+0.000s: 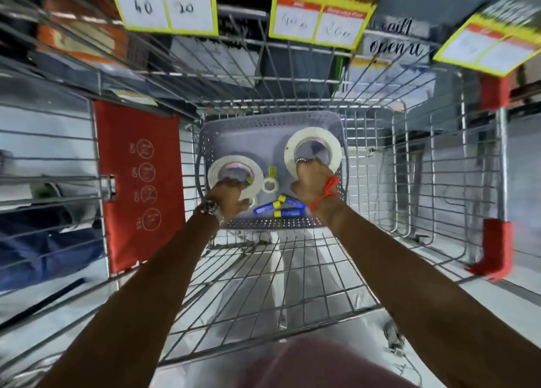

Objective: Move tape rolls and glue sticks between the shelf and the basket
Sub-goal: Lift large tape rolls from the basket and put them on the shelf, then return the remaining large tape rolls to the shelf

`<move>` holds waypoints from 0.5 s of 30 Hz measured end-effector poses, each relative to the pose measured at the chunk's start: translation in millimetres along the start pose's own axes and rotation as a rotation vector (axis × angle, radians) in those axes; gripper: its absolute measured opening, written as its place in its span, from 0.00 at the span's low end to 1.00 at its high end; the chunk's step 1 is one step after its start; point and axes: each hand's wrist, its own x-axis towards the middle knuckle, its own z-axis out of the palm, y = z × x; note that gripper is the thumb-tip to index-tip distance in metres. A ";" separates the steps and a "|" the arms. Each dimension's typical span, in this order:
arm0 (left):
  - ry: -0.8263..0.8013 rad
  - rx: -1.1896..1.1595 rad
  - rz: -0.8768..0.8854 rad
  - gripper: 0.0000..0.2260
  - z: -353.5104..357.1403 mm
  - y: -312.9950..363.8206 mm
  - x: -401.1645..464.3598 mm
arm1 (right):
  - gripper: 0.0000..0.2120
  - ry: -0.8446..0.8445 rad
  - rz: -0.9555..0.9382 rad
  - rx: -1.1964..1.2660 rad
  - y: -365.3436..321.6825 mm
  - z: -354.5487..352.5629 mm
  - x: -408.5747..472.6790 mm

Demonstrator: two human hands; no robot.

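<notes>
A grey perforated basket (272, 122) sits inside a wire shopping trolley. My left hand (229, 197) grips a large white tape roll (218, 168) at the basket's left, fingers through its core. My right hand (311, 179), with a red wrist string, holds a second large white tape roll (310, 134) at the basket's right. Between them lies a small tape roll (270, 185). Blue and yellow glue sticks (278, 209) lie at the basket's near edge, between my wrists.
The wire trolley (409, 165) surrounds the basket, with a red seat flap (137, 182) on its left side. Beyond it stand wire shelves with yellow price tags (167, 7) and stacked stationery. The trolley's near floor is bare grid.
</notes>
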 end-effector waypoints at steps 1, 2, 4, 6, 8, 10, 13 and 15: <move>0.008 -0.017 0.006 0.22 -4.9 3.9 -4.7 | 0.09 0.057 -0.011 0.030 -1.5 -9.2 -5.2; 0.020 -0.031 0.007 0.22 -6.7 7.4 -10.5 | 0.09 0.079 -0.004 0.032 -2.9 -14.7 -11.2; 0.059 -0.034 0.026 0.23 -14.4 16.7 -20.4 | 0.09 0.184 -0.040 0.068 -6.1 -26.3 -23.9; 0.105 -0.060 0.052 0.22 -22.5 28.4 -34.2 | 0.08 0.256 -0.047 0.100 -5.0 -30.5 -37.7; 0.250 -0.068 0.151 0.19 -31.2 40.9 -47.0 | 0.06 0.343 -0.081 0.083 -5.2 -43.0 -58.8; 0.397 -0.107 0.251 0.17 -35.8 48.8 -57.0 | 0.05 0.448 -0.082 0.085 -5.7 -58.3 -80.7; 0.470 -0.140 0.403 0.20 -49.5 65.9 -71.1 | 0.09 0.617 -0.078 0.134 0.9 -84.2 -119.7; 0.531 -0.144 0.446 0.23 -70.7 87.3 -80.2 | 0.14 0.751 -0.092 0.198 12.3 -99.2 -140.7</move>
